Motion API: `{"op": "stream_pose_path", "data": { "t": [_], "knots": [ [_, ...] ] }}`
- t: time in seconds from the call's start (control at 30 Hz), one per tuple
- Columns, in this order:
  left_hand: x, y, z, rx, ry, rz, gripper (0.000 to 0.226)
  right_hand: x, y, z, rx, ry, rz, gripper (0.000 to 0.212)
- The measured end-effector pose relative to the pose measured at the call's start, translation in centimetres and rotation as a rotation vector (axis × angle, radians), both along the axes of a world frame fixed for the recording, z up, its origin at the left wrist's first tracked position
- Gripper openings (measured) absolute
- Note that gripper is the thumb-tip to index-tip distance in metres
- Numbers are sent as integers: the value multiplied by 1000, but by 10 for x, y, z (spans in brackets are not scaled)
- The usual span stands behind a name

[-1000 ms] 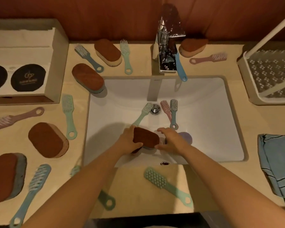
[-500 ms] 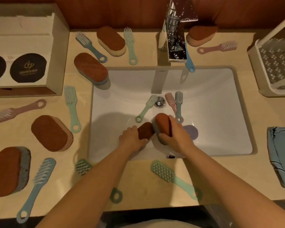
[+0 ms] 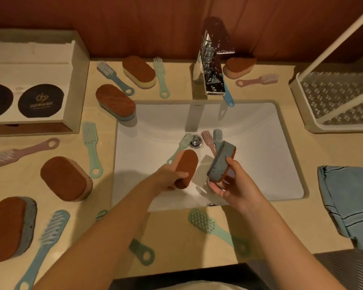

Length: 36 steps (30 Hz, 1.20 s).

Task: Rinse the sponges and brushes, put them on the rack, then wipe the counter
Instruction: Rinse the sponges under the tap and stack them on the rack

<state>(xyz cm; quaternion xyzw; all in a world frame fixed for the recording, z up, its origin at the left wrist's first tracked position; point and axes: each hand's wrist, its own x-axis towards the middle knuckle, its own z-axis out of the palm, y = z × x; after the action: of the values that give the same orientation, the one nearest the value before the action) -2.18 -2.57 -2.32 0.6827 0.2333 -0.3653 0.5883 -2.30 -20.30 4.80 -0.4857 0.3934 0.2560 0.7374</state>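
Person, head view. Two arms in frame, each bare from wrist to frame edge: left forearm [image 3: 115,233] at 7 o'clock, right forearm [image 3: 272,237] at 5 o'clock. Left hand [image 3: 168,178] and right hand [image 3: 237,185] bare, both just below centre. Forearms smooth in outline, widening toward the lower edge through the wide lens. At 6 o'clock, on the bottom edge, a narrow strip of pale cloth [image 3: 201,287] at the person's front; cut and pattern unreadable. Nail detail too small to tell.

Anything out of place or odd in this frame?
Mostly ordinary clutter. One blue brush beside the faucet juts its handle over the sink rim, and a brown-topped sponge overhangs the rim's left corner; either could slip in.
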Motion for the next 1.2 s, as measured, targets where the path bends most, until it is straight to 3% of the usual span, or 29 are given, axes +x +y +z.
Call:
{"op": "stream_pose_path", "data": {
  "t": [0.1, 0.37, 0.53, 0.77, 0.93, 1.1, 1.2],
  "knots": [
    [-8, 3, 31, -290, -12, 143, 28, -9, 18, 13, 12, -90, 90, 32],
    [-13, 14, 96, -526, -120, 235, 31, -14, 36, 45, -174, -424, 319, 47],
    [-16, 7, 119, -509, -257, 373, 20, -12, 42, 65, -161, -509, 382, 49],
    [-8, -9, 131, -519, -273, 451, 22, -16, 41, 69, -238, -578, 361, 43],
    [-4, -17, 136, -503, -344, 380, 36, -6, 29, 74, -312, -590, 400, 48],
    [0, -27, 146, -309, -448, 325, 45, -8, 0, 79, -296, -597, 553, 44],
    [8, -29, 163, -253, -500, 286, 44, 4, -23, 88, -244, -594, 531, 48]
  ]
}}
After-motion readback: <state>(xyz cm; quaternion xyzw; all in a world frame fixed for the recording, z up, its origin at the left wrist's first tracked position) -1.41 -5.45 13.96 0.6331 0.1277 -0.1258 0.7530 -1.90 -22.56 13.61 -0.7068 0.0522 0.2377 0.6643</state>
